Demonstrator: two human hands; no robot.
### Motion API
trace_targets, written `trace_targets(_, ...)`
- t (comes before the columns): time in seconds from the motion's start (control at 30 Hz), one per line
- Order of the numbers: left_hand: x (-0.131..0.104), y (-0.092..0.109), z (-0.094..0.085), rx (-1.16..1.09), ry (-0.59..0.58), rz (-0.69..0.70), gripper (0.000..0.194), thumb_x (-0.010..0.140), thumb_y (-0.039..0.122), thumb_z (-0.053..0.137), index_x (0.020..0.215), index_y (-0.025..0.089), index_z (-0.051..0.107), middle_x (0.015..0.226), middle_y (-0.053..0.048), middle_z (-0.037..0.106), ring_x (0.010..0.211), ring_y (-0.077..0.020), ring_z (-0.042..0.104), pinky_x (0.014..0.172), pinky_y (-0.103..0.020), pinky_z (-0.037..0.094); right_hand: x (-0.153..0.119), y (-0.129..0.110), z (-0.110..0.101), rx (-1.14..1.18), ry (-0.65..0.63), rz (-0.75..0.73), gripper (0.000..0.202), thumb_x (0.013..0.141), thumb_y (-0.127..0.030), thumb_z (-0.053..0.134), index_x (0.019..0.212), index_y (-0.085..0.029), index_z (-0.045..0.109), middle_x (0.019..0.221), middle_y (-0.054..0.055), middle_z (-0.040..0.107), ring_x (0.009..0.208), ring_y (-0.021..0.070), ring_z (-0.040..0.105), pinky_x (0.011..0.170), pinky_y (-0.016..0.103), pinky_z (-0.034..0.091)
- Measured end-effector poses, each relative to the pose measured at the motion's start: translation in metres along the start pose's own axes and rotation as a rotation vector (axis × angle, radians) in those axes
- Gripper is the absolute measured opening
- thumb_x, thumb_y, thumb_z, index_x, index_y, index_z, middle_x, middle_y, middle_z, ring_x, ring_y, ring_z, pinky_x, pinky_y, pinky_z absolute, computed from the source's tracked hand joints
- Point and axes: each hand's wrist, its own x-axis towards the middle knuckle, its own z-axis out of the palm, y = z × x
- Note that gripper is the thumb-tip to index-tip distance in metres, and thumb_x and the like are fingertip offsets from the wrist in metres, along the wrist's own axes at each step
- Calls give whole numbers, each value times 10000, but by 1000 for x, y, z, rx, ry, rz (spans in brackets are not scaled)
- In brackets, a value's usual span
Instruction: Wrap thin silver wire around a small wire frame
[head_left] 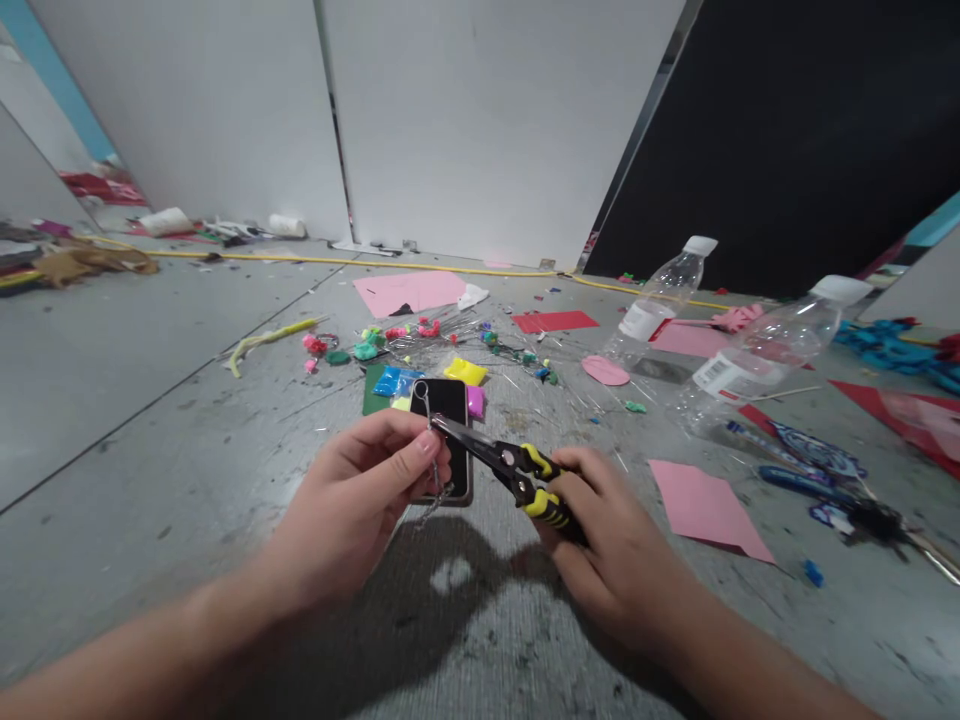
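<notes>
My left hand (375, 485) is closed around a twisted metal wire (427, 410), pinched between thumb and fingers; a small loop tops the wire and its lower end hangs below the fingers. In my right hand (611, 545) are black and yellow pliers (517, 470), its fingers wrapped round the handles. The plier tips reach the wire just above my left fingertips; whether they grip it is too small to tell. Below the hands lies a dark phone (450, 400), partly hidden by my left hand. Blue (395, 381), yellow (465, 371) and magenta (475, 402) packets lie around it.
Two clear bottles (649, 320) (739, 375) stand at the right. Pink paper (709, 510), a red strip (555, 321) and colourful clay bits (366, 346) are scattered about. A yellow cable (300, 258) runs before the white panels (480, 130). Pens and tools lie far right.
</notes>
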Motion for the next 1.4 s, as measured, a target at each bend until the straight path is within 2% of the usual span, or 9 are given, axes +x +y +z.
trace_targets(0.2, 0, 0, -3, 67, 35, 9, 222, 713, 329, 1004, 739, 197, 827, 673, 6, 729, 660, -98, 631, 632, -164, 524, -1, 5, -2, -225, 121, -80, 69, 927, -136, 519, 894, -196, 530, 1096, 186, 595, 990, 322, 587, 810, 475, 559)
trace_targets(0.4, 2, 0, -3, 136, 40, 33, 169, 742, 284, 973, 746, 206, 823, 690, 16, 724, 683, -101, 621, 658, -174, 523, -2, 2, -2, -220, 109, -83, 82, 939, -126, 501, 904, -188, 541, 1076, 190, 634, 952, 309, 607, 790, 451, 559)
trace_targets(0.67, 3, -2, -4, 130, 14, 85, 167, 733, 267, 972, 738, 207, 817, 670, 20, 718, 664, -95, 616, 619, -167, 495, -1, 4, -2, -262, 129, -140, 129, 956, -138, 489, 863, -207, 545, 961, 163, 708, 794, 264, 660, 669, 366, 569)
trace_targets(0.87, 4, -2, -6, 143, -2, 87, 141, 761, 261, 947, 734, 206, 819, 661, 17, 714, 649, -94, 617, 608, -168, 491, 1, 4, -7, -374, 152, -210, 129, 958, -136, 499, 867, -185, 576, 965, 221, 735, 806, 304, 701, 672, 402, 605)
trace_targets(0.97, 4, -2, -5, 140, 2, 78, 153, 765, 281, 947, 727, 207, 818, 655, 14, 714, 647, -97, 616, 609, -170, 492, 0, 4, -8, -418, 153, -219, 122, 949, -125, 492, 877, -198, 558, 941, 216, 736, 761, 302, 698, 628, 401, 595)
trace_targets(1.07, 4, -2, -4, 137, 11, 59, 176, 746, 303, 963, 723, 203, 820, 642, 10, 714, 631, -98, 611, 596, -169, 487, -1, 4, -7, -425, 197, -188, 102, 959, -150, 489, 1017, -167, 571, 901, 187, 736, 709, 277, 687, 589, 373, 571)
trace_targets(1.13, 4, -2, -3, 135, 20, 49, 194, 717, 307, 980, 716, 197, 820, 639, 8, 714, 625, -95, 610, 586, -164, 481, -2, 5, -5, -443, 227, -169, 257, 965, -169, 487, 1197, -90, 568, 940, 208, 752, 739, 285, 708, 607, 378, 577)
trace_targets(1.2, 4, -3, -3, 131, 27, 37, 220, 686, 315, 999, 710, 190, 819, 639, 6, 715, 624, -93, 613, 583, -159, 481, -2, 6, -3, -475, 226, -167, 344, 951, -164, 492, 1263, -39, 564, 969, 234, 762, 760, 300, 726, 626, 395, 582)
trace_targets(1.4, 6, -4, -2, 116, 64, -57, 340, 598, 391, 1052, 688, 166, 814, 609, -4, 706, 568, -79, 588, 523, -142, 463, -1, 6, 2, -535, 201, -131, 249, 826, -105, 477, 998, -78, 655, 758, 168, 727, 586, 279, 687, 512, 366, 489)
